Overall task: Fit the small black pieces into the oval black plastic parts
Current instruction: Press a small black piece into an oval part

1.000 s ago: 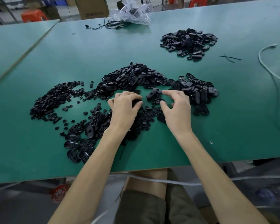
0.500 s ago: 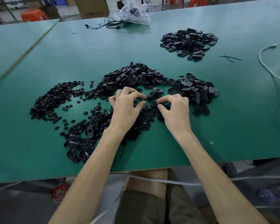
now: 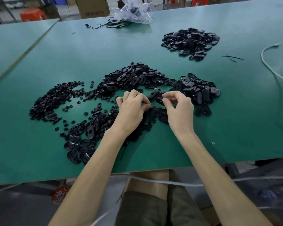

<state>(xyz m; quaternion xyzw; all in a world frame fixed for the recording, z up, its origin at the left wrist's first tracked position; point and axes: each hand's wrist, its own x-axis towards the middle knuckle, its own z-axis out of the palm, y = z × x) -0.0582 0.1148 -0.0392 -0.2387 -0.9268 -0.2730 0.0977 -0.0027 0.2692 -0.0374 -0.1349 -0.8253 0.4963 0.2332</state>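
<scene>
Two grips are at work near the middle of the counter [image 3: 39,160]. My right grip [image 3: 180,111] is clamped on one oval part [image 3: 159,101], pinched at its right end by thumb and fingertips, between the heaps. My left grip [image 3: 131,111] is drawn together, thumb against forefinger. Whether a small piece sits in that pinch I cannot tell, because the fingers hide it.

Step in hand, as I judge it: bringing piece and oval together. To do it well I should:
- keep my pinch at the oval's end so its central hole stays free
- line the piece up square with the hole
- press straight down until it seats flush

A tilted piece is likely to jam or spring off into the loose stock.

Count of oval parts, four groups:
- the centre heap [image 3: 132,77]
- the right heap [image 3: 198,90]
- the far heap [image 3: 191,40]
- a near-left group [image 3: 78,147] lying flat, about seven that I can separate

Count of small black pieces, two spreads:
- a broad spread [image 3: 52,101] at left
- a denser spread [image 3: 101,121] just left of my left wrist

Individual numbers within the heaps are beyond counting from this view.
</scene>
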